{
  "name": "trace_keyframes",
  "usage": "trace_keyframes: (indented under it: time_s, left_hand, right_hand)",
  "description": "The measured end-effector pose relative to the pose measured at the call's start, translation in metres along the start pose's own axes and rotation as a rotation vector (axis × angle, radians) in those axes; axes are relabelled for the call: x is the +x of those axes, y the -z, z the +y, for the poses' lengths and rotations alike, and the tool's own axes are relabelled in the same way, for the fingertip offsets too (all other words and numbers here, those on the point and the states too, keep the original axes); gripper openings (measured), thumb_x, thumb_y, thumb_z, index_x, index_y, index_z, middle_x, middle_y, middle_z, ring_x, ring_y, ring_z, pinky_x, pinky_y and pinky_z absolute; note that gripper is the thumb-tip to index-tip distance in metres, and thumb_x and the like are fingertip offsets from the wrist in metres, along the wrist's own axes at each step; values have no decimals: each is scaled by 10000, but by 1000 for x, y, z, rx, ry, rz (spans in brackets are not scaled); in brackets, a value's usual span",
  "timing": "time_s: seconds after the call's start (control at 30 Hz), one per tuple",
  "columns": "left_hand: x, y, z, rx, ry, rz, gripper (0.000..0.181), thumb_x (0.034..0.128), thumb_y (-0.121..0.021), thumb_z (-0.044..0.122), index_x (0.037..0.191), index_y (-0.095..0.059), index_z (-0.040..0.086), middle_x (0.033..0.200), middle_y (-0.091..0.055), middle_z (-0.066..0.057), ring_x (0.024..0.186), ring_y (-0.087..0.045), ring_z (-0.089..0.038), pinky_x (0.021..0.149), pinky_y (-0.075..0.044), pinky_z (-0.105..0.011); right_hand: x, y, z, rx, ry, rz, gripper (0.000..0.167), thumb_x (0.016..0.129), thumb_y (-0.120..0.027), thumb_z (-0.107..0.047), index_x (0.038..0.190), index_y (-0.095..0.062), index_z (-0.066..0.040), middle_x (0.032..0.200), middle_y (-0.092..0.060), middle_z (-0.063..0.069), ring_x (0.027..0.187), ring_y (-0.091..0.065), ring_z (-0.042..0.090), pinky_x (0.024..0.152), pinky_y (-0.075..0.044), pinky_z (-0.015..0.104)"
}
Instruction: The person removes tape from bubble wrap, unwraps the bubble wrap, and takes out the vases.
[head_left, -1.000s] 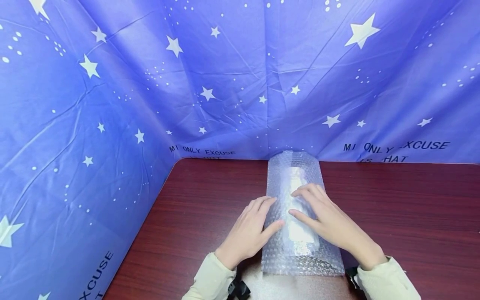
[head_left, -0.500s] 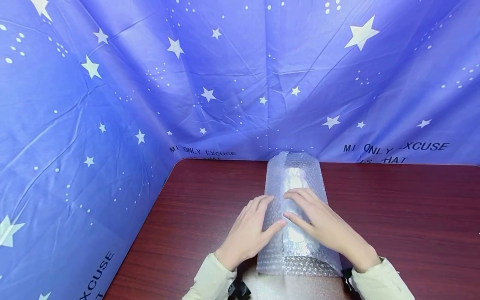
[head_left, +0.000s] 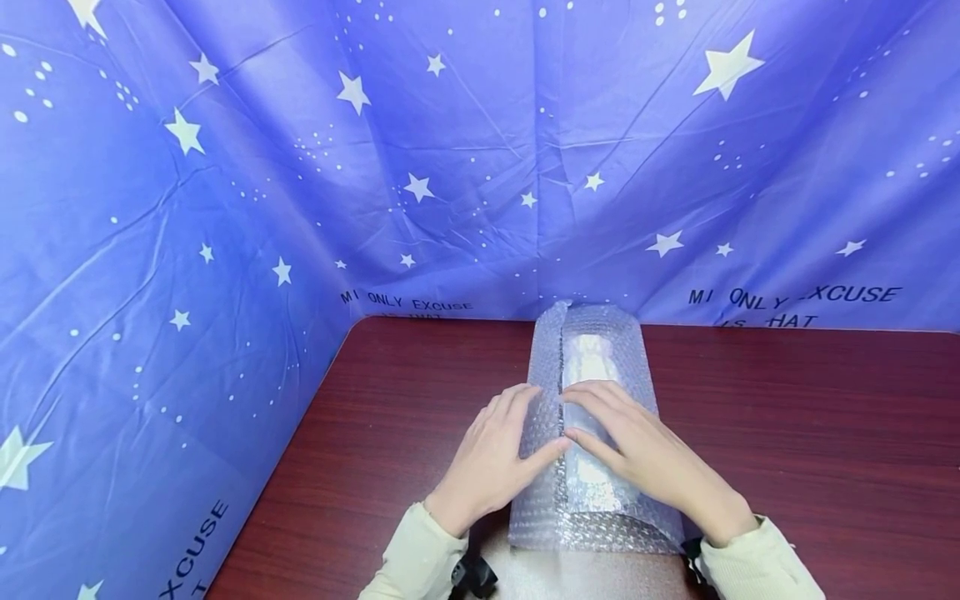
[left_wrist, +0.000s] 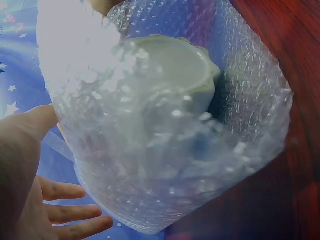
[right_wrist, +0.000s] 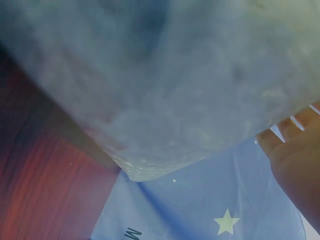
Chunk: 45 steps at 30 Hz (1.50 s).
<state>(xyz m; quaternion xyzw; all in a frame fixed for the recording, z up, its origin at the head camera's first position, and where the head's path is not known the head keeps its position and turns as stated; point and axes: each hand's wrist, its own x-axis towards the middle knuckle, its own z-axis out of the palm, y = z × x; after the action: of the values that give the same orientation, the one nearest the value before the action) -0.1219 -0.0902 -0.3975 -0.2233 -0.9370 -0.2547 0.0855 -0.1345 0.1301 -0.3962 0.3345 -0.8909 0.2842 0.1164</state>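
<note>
Item one: bubble wrap [head_left: 536, 500], clear, rolled into a loose sleeve, lying lengthwise on the worktop [head_left: 810, 442]. Its far end reaches the back edge; its near end gapes. A straight edge of the film runs along the top, between the hands.

Item two: pale object [left_wrist: 172, 60], lying on its side inside the wrap; round end with a scalloped rim, seen through the open mouth in the left wrist view. A bluish patch shows blurred through the film.

Item three: left hand [head_left: 487, 467], laid against the wrap's left side, fingers extended, thumb spread away from them and pointing to the film's edge.

Item four: right hand [head_left: 648, 450], resting over the wrap's right part, fingers gently bent, thumb apart, fingertips at the film's edge. The two thumb tips are close together; whether they touch cannot be told.

Item five: cream sleeves [head_left: 420, 554], one per forearm, with dark gear at each wrist.

Item six: backdrop [head_left: 465, 125], blue-violet cloth, creased, printed with white stars, dots and black lettering.
</note>
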Motion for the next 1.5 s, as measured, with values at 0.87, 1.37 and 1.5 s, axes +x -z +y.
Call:
trace_keyframes:
  time_s: [0.87,1.37,1.5]
  left_hand:
    - [1,7,-13,22,23,-52,581,992,-508,452,1464,-441,119,1463,-496,-30,1345,-487,-205,1095,-433,-441]
    - [1,8,-12,18,23,-59,563,996,-516,463,1450,-463,135,1452,-505,-30,1343,-488,-209,1087,-439,-440]
    - [1,8,-13,20,21,-56,550,992,-534,441,1441,-471,129,1442,-512,-30,1335,-495,-209,1078,-446,-438]
  right_hand:
    - [2,-9,-4,-186,150,-36,210,992,-584,-292,1096,-742,-200,1310,-640,45,1356,-439,328,1149,-263,615]
    - [2,-10,-3,-155,148,-5,135,987,-588,-324,969,-698,-249,1217,-657,11,1288,-481,278,1085,-386,554]
    - [2,-10,-3,-152,159,8,119,982,-593,-323,960,-683,-248,1175,-650,-25,1255,-493,244,1072,-405,523]
